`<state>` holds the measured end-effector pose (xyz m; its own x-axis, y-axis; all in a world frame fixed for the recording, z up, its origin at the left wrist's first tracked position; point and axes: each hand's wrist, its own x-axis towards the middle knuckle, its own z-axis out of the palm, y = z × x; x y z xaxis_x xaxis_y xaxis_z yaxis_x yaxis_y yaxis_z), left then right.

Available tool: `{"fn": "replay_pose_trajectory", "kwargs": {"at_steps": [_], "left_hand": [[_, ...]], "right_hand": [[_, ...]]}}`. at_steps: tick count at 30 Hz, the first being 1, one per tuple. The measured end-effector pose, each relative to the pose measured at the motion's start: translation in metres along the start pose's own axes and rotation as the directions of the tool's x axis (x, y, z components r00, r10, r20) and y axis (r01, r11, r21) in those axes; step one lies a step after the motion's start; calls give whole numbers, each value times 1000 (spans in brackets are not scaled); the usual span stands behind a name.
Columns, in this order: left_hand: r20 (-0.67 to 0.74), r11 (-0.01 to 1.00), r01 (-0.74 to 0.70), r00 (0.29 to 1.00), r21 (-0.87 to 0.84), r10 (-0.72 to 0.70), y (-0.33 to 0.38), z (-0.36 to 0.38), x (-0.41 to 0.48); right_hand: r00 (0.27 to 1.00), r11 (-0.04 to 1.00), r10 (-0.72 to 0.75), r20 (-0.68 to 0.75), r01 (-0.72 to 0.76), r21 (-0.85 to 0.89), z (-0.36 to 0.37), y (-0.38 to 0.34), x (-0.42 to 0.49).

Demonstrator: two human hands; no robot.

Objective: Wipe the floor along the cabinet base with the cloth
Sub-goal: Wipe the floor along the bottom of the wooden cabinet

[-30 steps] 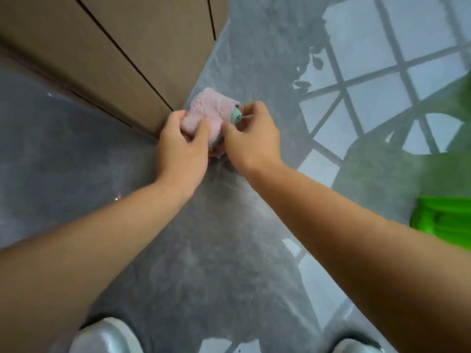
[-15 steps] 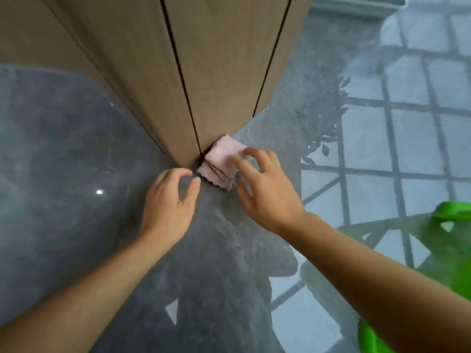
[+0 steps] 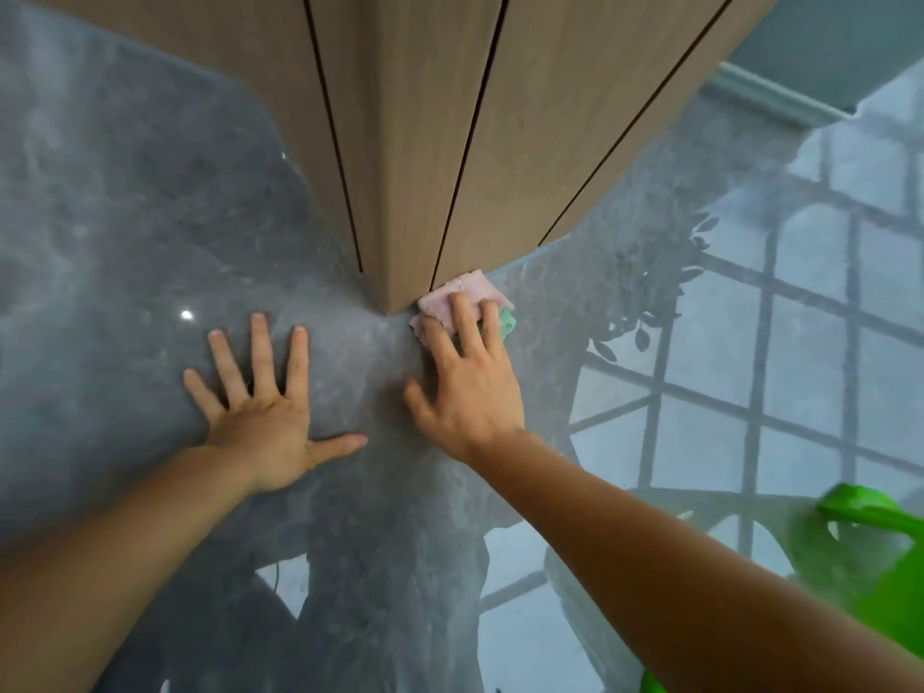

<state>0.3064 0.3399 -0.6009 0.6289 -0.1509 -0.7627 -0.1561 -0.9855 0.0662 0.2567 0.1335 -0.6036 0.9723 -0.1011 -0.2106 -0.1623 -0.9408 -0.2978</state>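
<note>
A folded pink cloth (image 3: 467, 295) with a green edge lies on the glossy grey floor (image 3: 125, 252), tight against the bottom corner of the wooden cabinet (image 3: 425, 167). My right hand (image 3: 467, 377) presses flat on the cloth, its fingers spread over the near half. My left hand (image 3: 265, 397) rests palm down on the bare floor to the left of the cabinet corner, fingers spread wide and holding nothing.
The cabinet rises in vertical wood panels with dark gaps between them. A bright green plastic object (image 3: 870, 562) stands at the right edge. The shiny floor on the right reflects a window grid (image 3: 750, 392) and leaves.
Both hands held the bunched cloth above the floor, then set it at the cabinet corner. My left hand has let go and moved left onto the floor; my right hand now lies flat on the cloth.
</note>
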Motion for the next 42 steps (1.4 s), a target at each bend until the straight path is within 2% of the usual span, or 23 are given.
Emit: {"fn": "replay_pose_trajectory", "kwargs": {"at_steps": [4, 5, 7, 9, 10, 13, 15, 17, 18, 20, 23, 25, 26, 29, 31, 32, 34, 35, 37, 39, 41, 42], "left_hand": [[24, 1000, 1, 1000, -23, -1, -3, 1, 3], [36, 1000, 1, 999, -14, 0, -4, 1, 4], [52, 1000, 5, 999, 5, -5, -3, -2, 5], [53, 1000, 13, 999, 16, -13, -2, -4, 3], [51, 1000, 3, 999, 25, -4, -2, -3, 3], [51, 1000, 2, 999, 29, -4, 3, -3, 2], [68, 999, -9, 998, 38, 7, 4, -3, 1], [89, 998, -6, 996, 55, 1, 3, -2, 3], [87, 998, 16, 996, 63, -22, 3, -3, 5], [55, 994, 73, 995, 77, -77, 0, 2, 12], [89, 992, 73, 993, 101, -82, -3, 3, 17], [134, 997, 37, 990, 61, -45, -1, -3, 12], [125, 998, 18, 992, 62, -26, -1, -4, 10], [86, 998, 7, 996, 60, -13, -1, -4, 7], [89, 998, 7, 996, 59, -12, 0, -5, 7], [91, 998, 13, 996, 62, -19, 0, -6, 7], [97, 998, 22, 995, 60, -28, 1, -8, 6], [96, 998, 23, 995, 56, -28, 2, -9, 6], [88, 998, 22, 996, 58, -27, 2, -9, 5], [92, 997, 11, 996, 71, -18, 1, -10, 3], [98, 997, 1, 995, 75, -8, 1, -10, 3], [104, 998, -2, 995, 67, -5, 1, -10, 4]], "right_hand": [[985, 979, -171, -14, 168, -116, 0, 45, 9], [989, 982, -139, -43, 132, -137, -3, 66, 16], [989, 990, 70, -128, -84, -110, -19, 109, 38], [961, 965, 249, -120, -257, -54, -38, 140, 58], [951, 957, 286, -116, -291, -24, -45, 145, 65], [935, 947, 321, -151, -313, 77, -39, 108, 60], [956, 957, 263, -132, -241, 161, -18, 57, 33], [998, 962, 44, -34, -33, 270, 4, -1, 1], [996, 955, -84, 21, 74, 287, 11, -27, -13], [976, 937, -181, 123, 134, 323, 10, -63, -29], [988, 902, -140, 62, 101, 420, -17, -69, -28], [999, 845, -48, 5, 38, 533, -42, -53, -24], [1000, 845, 12, -28, 5, 535, -52, -42, -20], [964, 884, 238, -121, -163, 438, -67, -4, -11], [922, 883, 309, -231, -188, 430, -73, 2, -14], [916, 891, 279, -289, -134, 435, -72, -6, -18], [938, 908, 88, -335, 62, 414, -56, -30, -26], [955, 914, -37, -296, 152, 375, -43, -43, -28], [969, 946, -218, -119, 239, 220, -14, -54, -26], [957, 957, -289, 36, 289, 4, 7, -27, -14], [957, 945, -283, 65, 290, -153, 11, 27, -2], [978, 954, -206, 39, 209, -212, 7, 59, 4]]}}
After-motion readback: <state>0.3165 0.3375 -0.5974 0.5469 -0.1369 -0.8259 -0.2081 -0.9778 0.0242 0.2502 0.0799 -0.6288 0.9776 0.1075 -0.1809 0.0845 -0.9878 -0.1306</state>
